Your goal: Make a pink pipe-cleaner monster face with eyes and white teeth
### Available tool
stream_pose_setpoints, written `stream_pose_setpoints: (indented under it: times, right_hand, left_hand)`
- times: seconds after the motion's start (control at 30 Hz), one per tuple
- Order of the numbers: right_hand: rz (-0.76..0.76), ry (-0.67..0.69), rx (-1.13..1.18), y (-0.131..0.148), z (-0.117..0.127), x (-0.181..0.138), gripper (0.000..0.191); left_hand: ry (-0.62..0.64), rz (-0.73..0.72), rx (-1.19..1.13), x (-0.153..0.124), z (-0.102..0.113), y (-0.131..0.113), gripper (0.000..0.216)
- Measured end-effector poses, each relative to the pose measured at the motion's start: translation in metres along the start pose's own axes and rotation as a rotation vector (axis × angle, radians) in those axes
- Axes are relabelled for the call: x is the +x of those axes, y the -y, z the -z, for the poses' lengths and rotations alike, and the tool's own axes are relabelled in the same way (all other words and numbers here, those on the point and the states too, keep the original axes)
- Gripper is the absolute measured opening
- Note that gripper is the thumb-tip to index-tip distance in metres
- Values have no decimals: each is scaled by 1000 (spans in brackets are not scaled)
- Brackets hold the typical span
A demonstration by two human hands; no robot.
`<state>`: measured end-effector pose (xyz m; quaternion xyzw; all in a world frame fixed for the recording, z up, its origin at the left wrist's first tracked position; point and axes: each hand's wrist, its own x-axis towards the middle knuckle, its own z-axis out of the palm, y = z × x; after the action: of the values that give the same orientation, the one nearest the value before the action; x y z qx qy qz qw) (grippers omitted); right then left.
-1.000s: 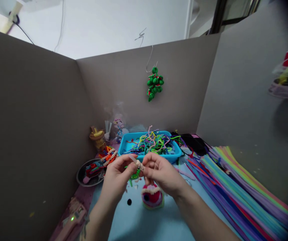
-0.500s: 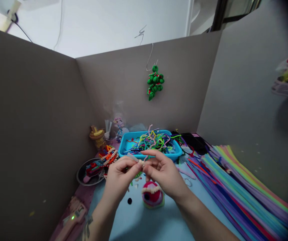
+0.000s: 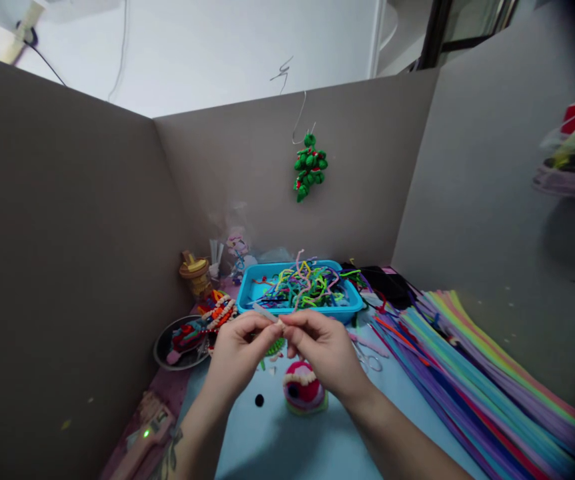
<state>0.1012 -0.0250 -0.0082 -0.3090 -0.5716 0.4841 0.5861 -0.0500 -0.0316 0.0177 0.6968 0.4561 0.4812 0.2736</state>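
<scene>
My left hand (image 3: pixel 243 347) is closed in a pinch on a small cream-coloured piece (image 3: pixel 280 323), mostly hidden by fingertips. From the other side my right hand (image 3: pixel 320 347) pinches the same piece, fingers bent together. A pale, narrow strip (image 3: pixel 263 311) sticks up behind the left fingers; its kind is unclear. Below the hands, on the light blue table mat (image 3: pixel 272 440), stands a round pink and red fuzzy figure (image 3: pixel 305 388) with a cream band across it. Beside it lies a black disc (image 3: pixel 259 401). A green fuzzy piece (image 3: pixel 276 347) shows partly between the wrists.
Behind the hands stands a blue tray (image 3: pixel 245 303) of tangled pipe cleaners. Long pipe cleaners (image 3: pixel 472 360) lie in bundles at right, near scissors (image 3: pixel 371 361). At left are a metal bowl (image 3: pixel 160 353) and a pink glue gun (image 3: pixel 150 427). Grey panels (image 3: pixel 227 160) enclose the table.
The right fingers have curled down and closed in on the cream piece from a more spread pose. The scissors' handles show more fully. The left hand has hardly moved.
</scene>
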Motion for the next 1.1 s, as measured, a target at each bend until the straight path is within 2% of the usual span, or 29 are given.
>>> stream_pose_setpoints:
  times: [0.13, 0.2, 0.37, 0.47, 0.63, 0.77, 0.9, 1.0, 1.1]
  right_hand:
    - [-38, -42, 47, -2, 10, 9, 19]
    - [-34, -60, 9, -2, 14, 11, 21]
    - [74, -79, -295, -4, 18, 10, 16]
    - [182, -6, -511, -5, 21, 11, 13]
    - [244, 237, -694, -4, 26, 14, 15]
    - [266, 386, -728, -1, 27, 15, 16]
    - [251, 479, -683, 5, 27, 13, 15]
    - [213, 502, -551, 9, 29, 11, 13]
    - [140, 521, -363, 10, 30, 8, 12]
  left_hand:
    - [-36, -3, 78, 0, 1, 4, 17]
    - [-52, -50, 176, -1, 0, 3, 15]
    - [1, -223, 409, -5, -4, -3, 15]
    - [-11, -320, 591, -7, -1, -4, 15]
    - [-24, -407, 769, -4, 7, -3, 19]
    - [34, -380, 693, 1, 11, 0, 17]
    - [97, -282, 549, 4, 12, 3, 15]
    - [125, -153, 385, 5, 13, 3, 16]
    - [220, -7, 158, 7, 15, 3, 17]
